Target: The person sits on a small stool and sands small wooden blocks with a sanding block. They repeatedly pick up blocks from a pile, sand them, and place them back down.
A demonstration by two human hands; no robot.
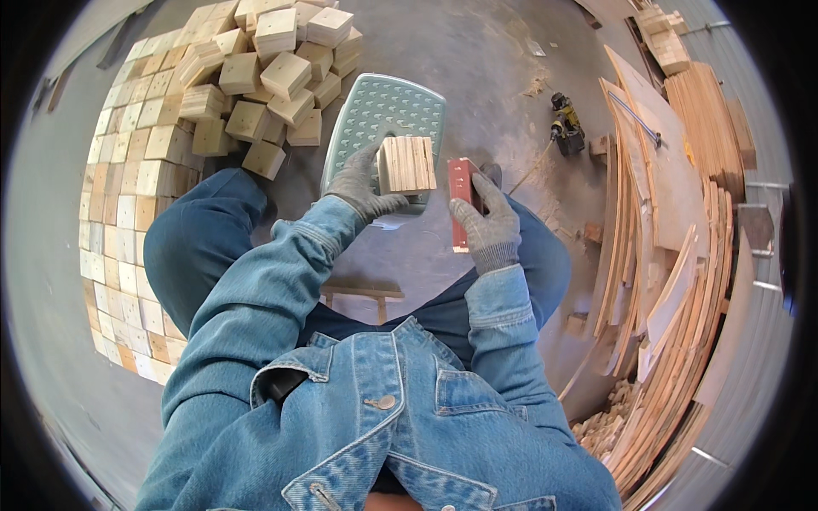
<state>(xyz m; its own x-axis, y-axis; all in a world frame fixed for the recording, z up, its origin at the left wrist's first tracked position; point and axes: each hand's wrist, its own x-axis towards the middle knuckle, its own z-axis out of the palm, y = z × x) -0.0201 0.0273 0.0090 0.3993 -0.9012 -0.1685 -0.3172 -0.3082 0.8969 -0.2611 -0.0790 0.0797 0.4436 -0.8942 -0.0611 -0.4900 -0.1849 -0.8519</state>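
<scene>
My gloved left hand is closed round a plywood block with its layered edges facing up. The block is over the near part of a pale green plastic step stool with a dotted top. To the right, my gloved right hand grips a long reddish-brown sanding block with a light wooden end, held upright between thumb and fingers. A gap separates the sanding block from the plywood block. Glove and fingers cover part of each held piece.
Loose plywood blocks are heaped on tight rows of similar blocks at left. On the floor at right lies a yellow-and-black cordless drill. Plywood sheets and strips lean along the right side, with wood offcuts near them.
</scene>
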